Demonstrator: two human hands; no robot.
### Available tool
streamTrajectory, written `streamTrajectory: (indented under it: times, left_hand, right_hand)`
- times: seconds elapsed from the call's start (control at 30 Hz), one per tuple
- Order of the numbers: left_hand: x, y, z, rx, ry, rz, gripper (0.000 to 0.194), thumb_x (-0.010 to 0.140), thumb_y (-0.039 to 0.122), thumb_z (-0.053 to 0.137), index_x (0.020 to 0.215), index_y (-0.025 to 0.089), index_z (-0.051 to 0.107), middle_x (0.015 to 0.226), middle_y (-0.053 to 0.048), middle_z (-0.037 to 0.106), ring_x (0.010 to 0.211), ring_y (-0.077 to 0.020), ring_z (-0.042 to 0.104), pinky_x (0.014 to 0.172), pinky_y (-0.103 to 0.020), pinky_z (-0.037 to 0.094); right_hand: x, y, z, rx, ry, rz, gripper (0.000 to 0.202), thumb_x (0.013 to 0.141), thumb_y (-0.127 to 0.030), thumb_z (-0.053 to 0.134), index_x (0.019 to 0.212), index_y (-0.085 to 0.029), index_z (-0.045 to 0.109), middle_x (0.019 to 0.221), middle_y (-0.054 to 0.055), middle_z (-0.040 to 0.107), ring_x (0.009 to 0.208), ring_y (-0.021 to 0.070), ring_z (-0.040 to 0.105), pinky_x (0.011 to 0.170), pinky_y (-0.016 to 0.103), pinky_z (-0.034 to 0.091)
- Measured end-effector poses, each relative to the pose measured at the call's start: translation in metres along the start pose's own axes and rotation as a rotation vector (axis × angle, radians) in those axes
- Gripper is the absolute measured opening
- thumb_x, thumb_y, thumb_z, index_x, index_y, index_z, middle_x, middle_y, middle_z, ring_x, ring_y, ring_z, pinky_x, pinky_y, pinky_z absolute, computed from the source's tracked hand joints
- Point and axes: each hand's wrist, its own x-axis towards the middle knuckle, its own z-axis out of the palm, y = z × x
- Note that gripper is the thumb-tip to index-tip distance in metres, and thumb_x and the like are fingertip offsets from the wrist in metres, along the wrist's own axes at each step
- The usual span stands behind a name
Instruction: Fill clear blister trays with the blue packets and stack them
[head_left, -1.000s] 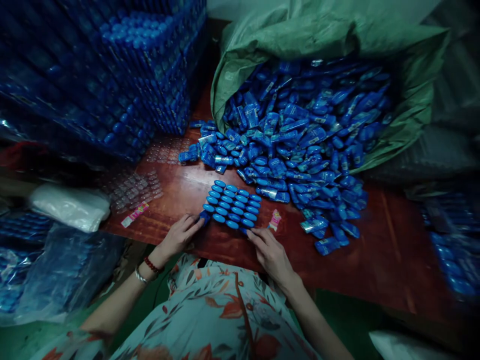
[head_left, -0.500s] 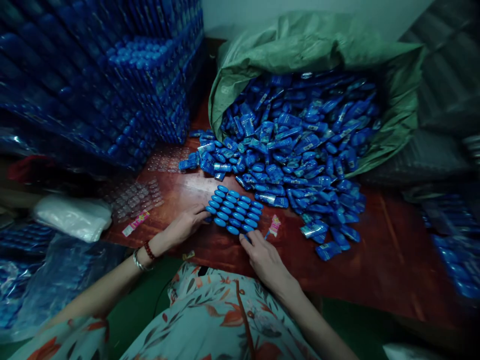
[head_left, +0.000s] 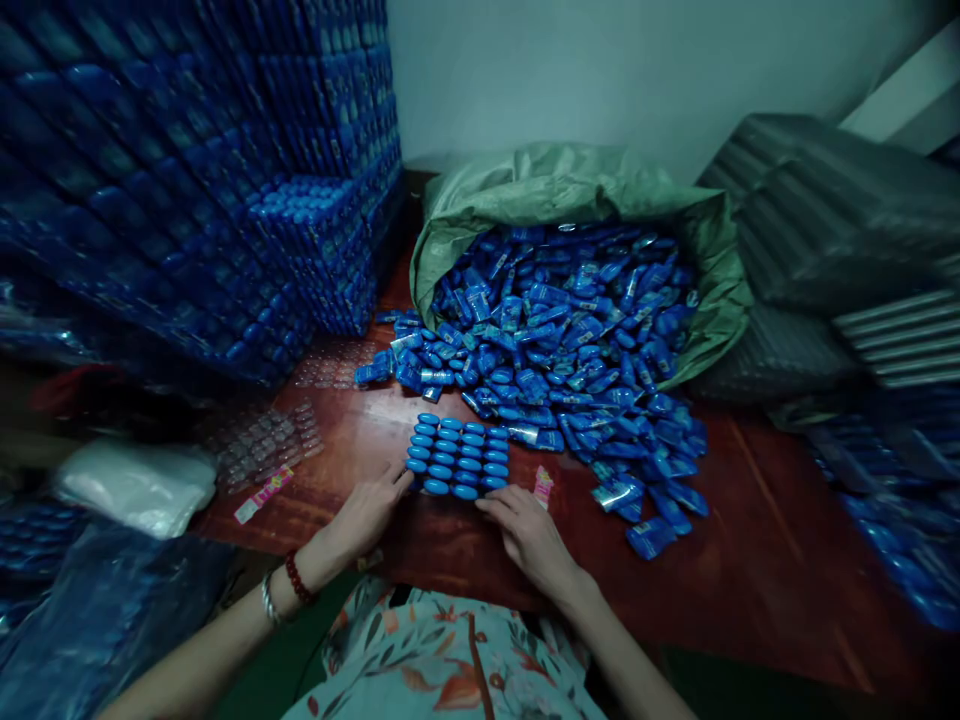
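Note:
A block of small blue bottles point(head_left: 457, 458), standing in rows with their rounded ends up, sits on the red-brown table point(head_left: 420, 540). My left hand point(head_left: 373, 508) touches the block's left front corner, fingers pressed together. At the front right corner, the fingertips of my right hand point(head_left: 527, 532) rest against the block, also close together. Behind the block, many loose blue bottles point(head_left: 555, 340) spill out of a green sack point(head_left: 570, 185). A small pink packet point(head_left: 544, 486) lies right of the block.
Tall stacks of packed blue bottles point(head_left: 322, 250) rise at the left. Clear plastic trays point(head_left: 262, 440), a pink and yellow strip point(head_left: 262, 495) and a white plastic bag point(head_left: 139, 485) lie at the left. Grey stacked trays point(head_left: 832, 210) stand at the right.
The view has tilted up, showing more wall. The block of bottles has turned and now sits squarer to me, with both hands still at its front corners.

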Motion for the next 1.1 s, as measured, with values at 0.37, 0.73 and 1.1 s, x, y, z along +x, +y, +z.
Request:
streamTrajectory:
  times: [0.37,0.73,1.1]
  left_hand:
    - [-0.002,-0.016,0.009,0.098,0.161,0.21,0.032,0.092,0.012,0.036,0.122,0.017,0.047,0.102,-0.01,0.059,0.088,-0.0182,0.058,0.076,-0.031,0.051]
    - [0.022,-0.02,0.015,0.055,0.367,0.148,0.021,0.092,0.016,0.044,0.105,0.017,0.061,0.098,-0.01,0.059,0.086,-0.0173,0.055,0.071,-0.029,0.05]
    - [0.065,-0.02,0.033,-0.175,0.212,-0.015,0.051,0.096,0.032,0.031,0.144,0.014,0.028,0.151,-0.018,0.026,0.142,-0.0269,0.017,0.113,-0.058,0.018]
  right_hand:
    - [-0.009,0.011,0.013,-0.073,0.255,0.056,0.04,0.087,-0.003,0.04,0.114,-0.023,0.062,0.094,0.008,0.062,0.089,0.0175,0.058,0.075,0.033,0.053]
    - [0.009,0.014,0.009,-0.067,0.148,0.129,0.025,0.09,-0.014,0.047,0.108,-0.019,0.064,0.087,0.007,0.059,0.082,0.0184,0.053,0.07,0.031,0.046]
    - [-0.012,0.01,0.036,-0.318,0.332,0.153,0.056,0.082,-0.003,0.045,0.13,-0.032,0.052,0.13,0.009,0.054,0.132,0.0311,0.037,0.101,0.065,0.032]
